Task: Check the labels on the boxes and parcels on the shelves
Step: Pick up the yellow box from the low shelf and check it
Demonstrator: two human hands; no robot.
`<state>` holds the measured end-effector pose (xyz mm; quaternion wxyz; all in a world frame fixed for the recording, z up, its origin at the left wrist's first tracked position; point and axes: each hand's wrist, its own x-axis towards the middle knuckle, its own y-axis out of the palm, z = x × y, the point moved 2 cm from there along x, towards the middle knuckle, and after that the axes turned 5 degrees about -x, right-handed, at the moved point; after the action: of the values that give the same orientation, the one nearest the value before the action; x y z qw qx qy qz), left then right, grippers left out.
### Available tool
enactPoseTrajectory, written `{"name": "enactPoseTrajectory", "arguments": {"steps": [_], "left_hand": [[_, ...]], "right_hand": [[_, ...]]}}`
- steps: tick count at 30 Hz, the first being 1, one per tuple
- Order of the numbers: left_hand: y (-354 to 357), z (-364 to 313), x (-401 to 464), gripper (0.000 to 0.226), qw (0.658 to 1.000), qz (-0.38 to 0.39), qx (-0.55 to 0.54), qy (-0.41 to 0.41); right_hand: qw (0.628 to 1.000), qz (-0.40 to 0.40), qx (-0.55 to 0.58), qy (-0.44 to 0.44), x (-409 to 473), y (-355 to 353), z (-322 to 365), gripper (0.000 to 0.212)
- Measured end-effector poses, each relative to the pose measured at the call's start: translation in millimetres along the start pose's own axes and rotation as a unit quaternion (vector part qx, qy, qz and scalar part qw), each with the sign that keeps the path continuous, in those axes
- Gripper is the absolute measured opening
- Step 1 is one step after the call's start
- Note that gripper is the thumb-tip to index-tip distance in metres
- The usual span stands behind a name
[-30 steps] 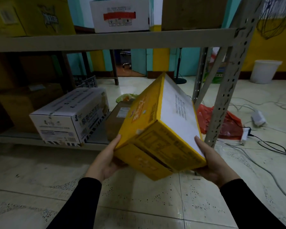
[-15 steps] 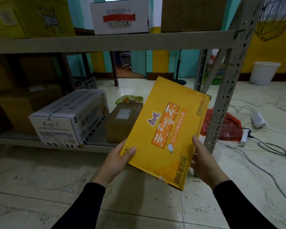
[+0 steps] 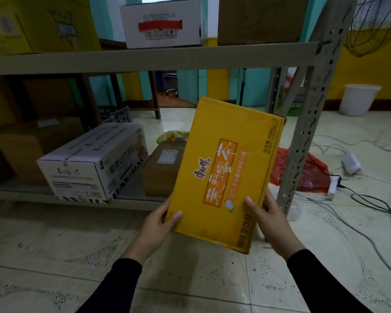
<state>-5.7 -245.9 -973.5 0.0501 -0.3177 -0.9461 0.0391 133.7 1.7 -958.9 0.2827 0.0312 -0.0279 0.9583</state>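
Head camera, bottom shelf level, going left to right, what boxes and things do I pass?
Brown carton → white printed box → small brown parcel → yellow box, held by both hands → shelf upright → red bag → white bin.

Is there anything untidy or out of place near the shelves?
Yes. A crumpled red plastic bag lies on the tiled floor behind the grey shelf upright, and loose cables trail across the floor around a white power strip.
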Motion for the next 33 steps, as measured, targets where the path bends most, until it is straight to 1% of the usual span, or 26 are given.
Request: {"name": "enactPoseTrajectory", "arguments": {"steps": [4, 6, 8, 10, 13, 15, 16, 18, 19, 20, 22, 23, 24, 25, 26, 27, 28, 30, 31, 33], "left_hand": [[0.2, -4.5, 2.0, 0.050, 1.000, -0.013, 0.001, 0.004], [3.4, -14.1, 4.5, 0.042, 1.000, -0.026, -0.006, 0.000], [6.8, -29.5, 8.1, 0.030, 0.998, -0.053, -0.032, 0.004], [5.9, -42.5, 12.7, 0.035, 0.995, -0.090, -0.046, 0.020], [-3.4, -42.8, 17.8, 0.041, 0.990, -0.128, -0.046, 0.032], [-10.9, -31.7, 16.0, 0.053, 0.989, -0.135, -0.056, -0.024], [-13.1, -25.8, 14.9, 0.054, 0.983, -0.135, -0.097, -0.074], [-9.9, -19.4, 12.0, 0.044, 0.954, -0.123, -0.230, -0.150], [-6.5, -17.5, 11.8, 0.042, 0.939, -0.119, -0.278, -0.164], [-3.9, -18.2, 11.5, 0.041, 0.929, -0.122, -0.304, -0.172], [-0.1, -20.5, 13.7, 0.041, 0.923, -0.134, -0.317, -0.171], [1.5, -21.8, 15.9, 0.040, 0.921, -0.142, -0.319, -0.171], [3.5, -23.0, 18.6, 0.036, 0.919, -0.154, -0.318, -0.173], [5.0, -24.1, 21.9, 0.030, 0.920, -0.166, -0.312, -0.169], [7.3, -26.3, 25.0, 0.028, 0.921, -0.179, -0.306, -0.163], [11.9, -29.3, 29.1, 0.029, 0.925, -0.186, -0.295, -0.150], [16.9, -32.1, 32.6, 0.031, 0.931, -0.191, -0.282, -0.135], [29.6, -37.1, 38.5, 0.026, 0.948, -0.192, -0.235, -0.099], [37.0, -39.1, 40.3, 0.019, 0.955, -0.194, -0.212, -0.080], [51.2, -40.5, 41.7, 0.010, 0.962, -0.204, -0.174, -0.049]], "right_hand": [[1.000, -0.003, 0.026, 0.008, 0.9, 5.2, -6.3, 0.068], [0.998, -0.021, 0.061, 0.015, 1.8, 7.3, -6.9, 0.065], [0.992, -0.061, 0.105, 0.031, 5.2, 4.0, -6.1, 0.056], [0.982, -0.094, 0.148, 0.063, 9.5, -4.2, -6.9, 0.045], [0.970, -0.112, 0.182, 0.113, 10.7, -13.2, -9.1, 0.028], [0.965, -0.109, 0.193, 0.138, 10.2, -15.0, -12.8, 0.025], [0.964, -0.104, 0.194, 0.148, 9.9, -14.5, -13.9, 0.026], [0.967, -0.094, 0.180, 0.155, 8.9, -13.3, -17.5, 0.031], [0.970, -0.086, 0.163, 0.155, 8.2, -12.1, -17.8, 0.034], [0.974, -0.085, 0.141, 0.155, 6.7, -10.3, -16.1, 0.037], [0.983, -0.099, 0.072, 0.139, 6.8, -8.8, -14.5, 0.045], [0.985, -0.116, 0.026, 0.124, 8.7, -10.3, -14.9, 0.053], [0.986, -0.133, -0.018, 0.102, 9.1, -11.3, -12.4, 0.063], [0.984, -0.152, -0.051, 0.072, 8.8, -12.0, -7.8, 0.068], [0.984, -0.166, -0.057, 0.035, 7.8, -11.0, -0.6, 0.062], [0.984, -0.173, -0.052, 0.003, 6.3, -9.7, 7.6, 0.052], [0.985, -0.165, -0.053, -0.026, 5.4, -7.4, 14.1, 0.050], [0.990, -0.112, -0.058, -0.055, 2.4, 0.9, 26.9, 0.058], [0.993, -0.087, -0.052, -0.060, 0.7, 4.8, 30.8, 0.054], [0.998, -0.044, -0.034, -0.041, 2.3, 8.1, 25.3, 0.042]]}}
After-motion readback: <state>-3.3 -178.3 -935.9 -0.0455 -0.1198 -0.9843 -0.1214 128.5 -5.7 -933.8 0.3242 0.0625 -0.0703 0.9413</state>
